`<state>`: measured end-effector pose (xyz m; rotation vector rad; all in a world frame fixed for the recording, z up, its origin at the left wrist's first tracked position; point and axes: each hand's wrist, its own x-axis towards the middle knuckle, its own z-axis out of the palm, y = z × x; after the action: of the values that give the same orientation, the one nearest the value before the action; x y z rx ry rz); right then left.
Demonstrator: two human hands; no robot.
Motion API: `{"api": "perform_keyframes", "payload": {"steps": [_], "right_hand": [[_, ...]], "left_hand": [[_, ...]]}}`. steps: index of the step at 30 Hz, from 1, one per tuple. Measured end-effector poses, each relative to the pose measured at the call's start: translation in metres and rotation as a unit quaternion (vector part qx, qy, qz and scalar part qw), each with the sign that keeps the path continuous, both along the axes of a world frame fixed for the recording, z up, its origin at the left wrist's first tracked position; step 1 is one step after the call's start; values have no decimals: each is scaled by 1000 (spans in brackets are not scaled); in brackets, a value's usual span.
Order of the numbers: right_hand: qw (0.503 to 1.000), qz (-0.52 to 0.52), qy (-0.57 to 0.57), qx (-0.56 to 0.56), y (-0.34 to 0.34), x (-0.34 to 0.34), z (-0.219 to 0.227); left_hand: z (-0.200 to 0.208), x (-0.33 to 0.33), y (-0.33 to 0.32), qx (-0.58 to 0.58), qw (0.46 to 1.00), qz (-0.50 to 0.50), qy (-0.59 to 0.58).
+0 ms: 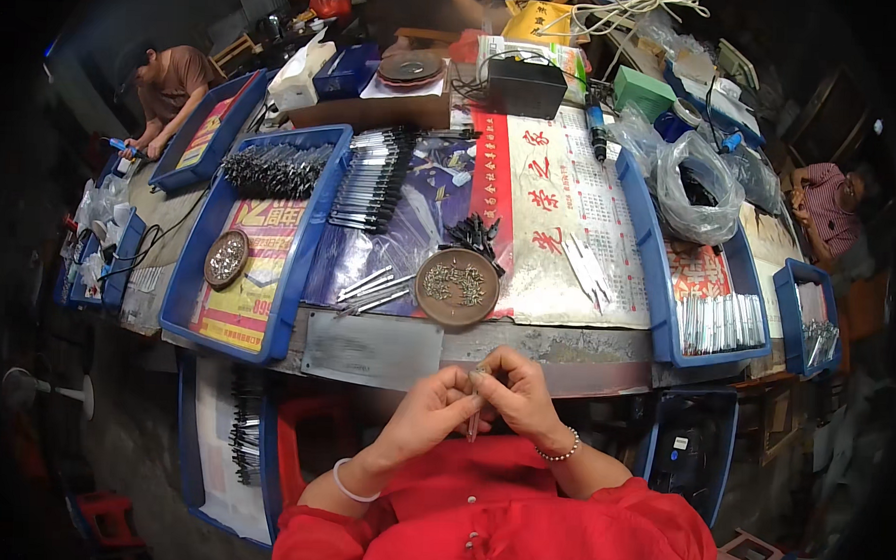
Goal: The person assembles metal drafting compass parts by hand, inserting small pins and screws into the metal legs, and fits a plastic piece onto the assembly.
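My left hand (426, 414) and my right hand (519, 393) meet in front of my red top, just off the near table edge. Their fingers are pinched together around a thin, clear pen barrel (473, 427) pointing downward. Whatever lies between the fingertips at its upper end is too small to make out. Beyond the hands, a round brown dish (425, 307) holds small metal parts (458, 280). Several slim silvery tubes (377, 289) lie left of the dish, and black pen parts (476, 235) are heaped behind it. Farther back is a row of dark-ended pens (373, 179).
A long blue tray (295, 275) at left holds black parts and a small dish (226, 257). Another blue tray (636, 203) at right contains clear-and-silver barrels (721, 324) and a plastic bag. An electric screwdriver (596, 132) lies at the back. Two people work at the far sides.
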<state>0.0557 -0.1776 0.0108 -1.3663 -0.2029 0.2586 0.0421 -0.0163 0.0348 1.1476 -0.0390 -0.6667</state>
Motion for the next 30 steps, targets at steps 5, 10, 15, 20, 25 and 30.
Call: {"api": "perform_keyframes", "payload": {"steps": [5, 10, 15, 20, 25, 30], "right_hand": [[999, 1, -36, -31, 0, -8, 0], [994, -17, -58, -96, 1, -14, 3], [990, -17, -61, -125, 0, -15, 20], [998, -25, -25, -50, 6, -11, 18], [1000, -13, -17, -8, 11, -16, 19], [1000, -14, -28, -5, 10, -28, 23]], "left_hand": [[-2, -8, 2, 3, 1000, -11, -13], [-5, -16, 2, -1, 1000, 16, -13], [0, -15, 3, 53, 993, 40, -95], [-2, -9, 7, 38, 991, 54, -114], [1, -14, 12, 41, 995, 24, -92], [-1, -25, 11, 31, 994, 34, -97]]}}
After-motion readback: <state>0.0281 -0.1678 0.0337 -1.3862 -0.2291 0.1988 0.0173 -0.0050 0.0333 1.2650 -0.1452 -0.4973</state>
